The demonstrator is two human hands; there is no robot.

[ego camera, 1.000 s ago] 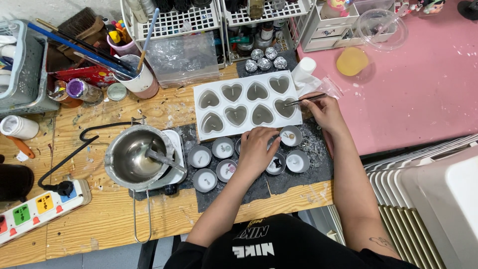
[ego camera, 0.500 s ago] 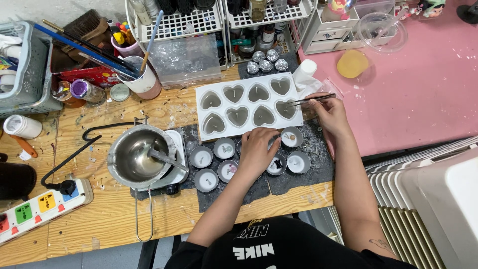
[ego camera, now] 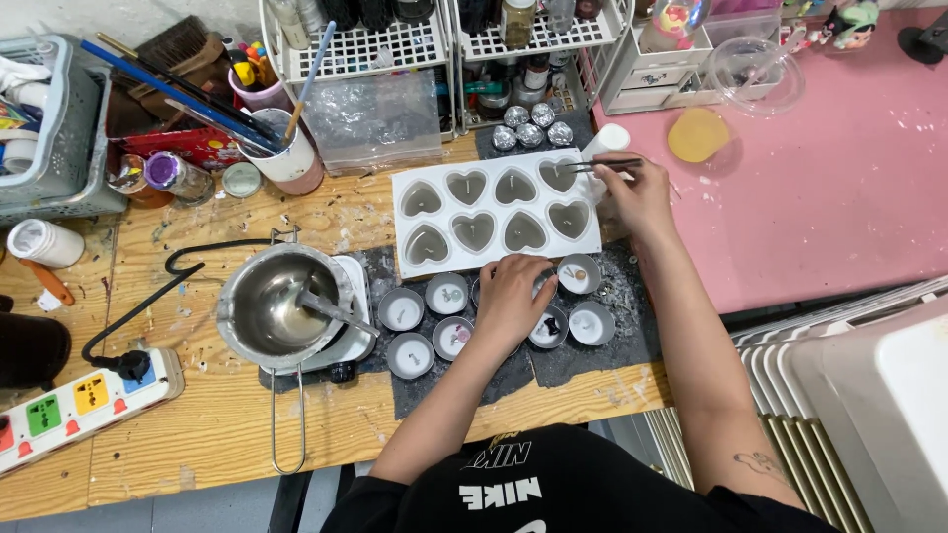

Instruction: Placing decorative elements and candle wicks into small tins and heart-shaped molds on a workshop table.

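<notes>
Left hand (ego camera: 513, 296) is resting flat on the tins (ego camera: 449, 294); right hand (ego camera: 637, 192) is pinching tweezers (ego camera: 597, 166) over the mould (ego camera: 494, 212).

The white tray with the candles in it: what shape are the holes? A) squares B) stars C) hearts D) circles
C: the white mold tray has two rows of heart-shaped hollows filled with greyish wax, and the right hand holds thin tweezers over its top right corner.
</notes>
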